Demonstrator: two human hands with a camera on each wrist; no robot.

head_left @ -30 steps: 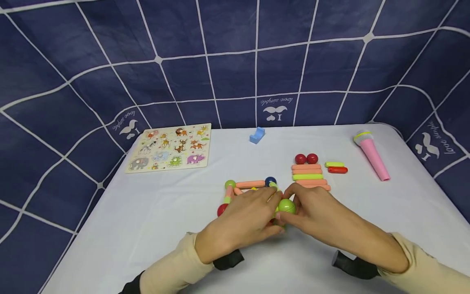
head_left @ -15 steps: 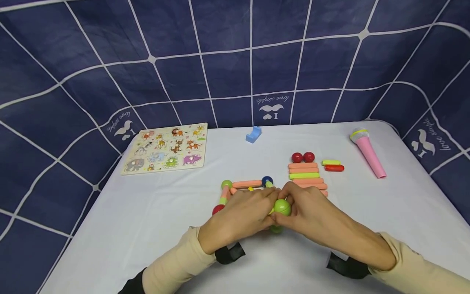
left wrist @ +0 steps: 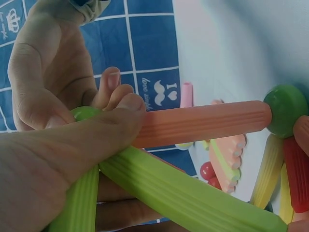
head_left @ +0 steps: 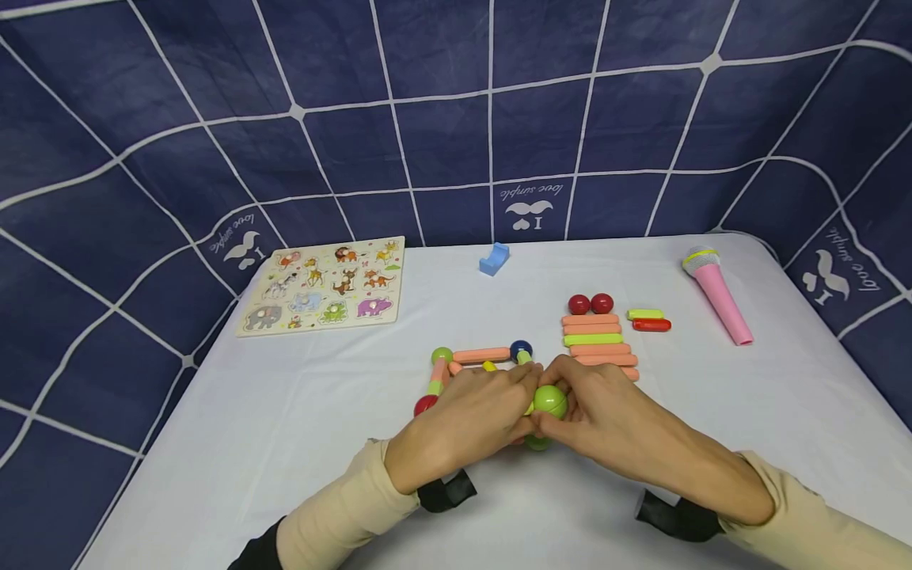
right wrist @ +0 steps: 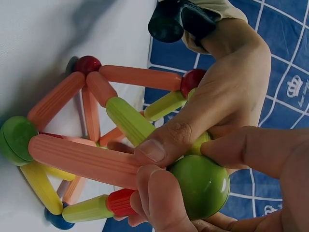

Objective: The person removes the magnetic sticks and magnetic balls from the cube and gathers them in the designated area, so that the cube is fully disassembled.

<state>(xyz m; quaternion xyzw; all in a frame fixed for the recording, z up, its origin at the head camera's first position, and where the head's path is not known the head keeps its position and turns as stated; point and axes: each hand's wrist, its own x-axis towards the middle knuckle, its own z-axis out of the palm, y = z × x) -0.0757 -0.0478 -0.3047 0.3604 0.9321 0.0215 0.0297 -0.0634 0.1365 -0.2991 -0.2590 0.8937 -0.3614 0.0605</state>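
Observation:
A frame of magnetic building sticks and balls stands on the white tabletop before me, partly covered by both hands. Its far side shows a salmon stick (head_left: 482, 355) and a dark blue ball (head_left: 521, 351); a red ball (head_left: 426, 405) is at its left corner. My right hand (head_left: 609, 412) pinches a bright green ball (head_left: 551, 402) between thumb and fingers. Beside it my left hand (head_left: 470, 416) grips the stick ends meeting that ball, its thumb over a salmon stick (left wrist: 207, 121) and a yellow-green stick (left wrist: 193, 188). Another green ball (head_left: 537, 442) sits below the hands.
Right of the frame lies a row of loose sticks (head_left: 594, 339), with two red balls (head_left: 590, 304) behind and two short sticks (head_left: 650, 320) beside it. A pink toy microphone (head_left: 723, 301), a blue block (head_left: 495, 259) and an animal puzzle board (head_left: 324, 285) lie farther back.
My left thumb has drawn in from its stretched position, and the lower green ball has come into view. Both hands still hold the same spot; the head view has shifted slightly.

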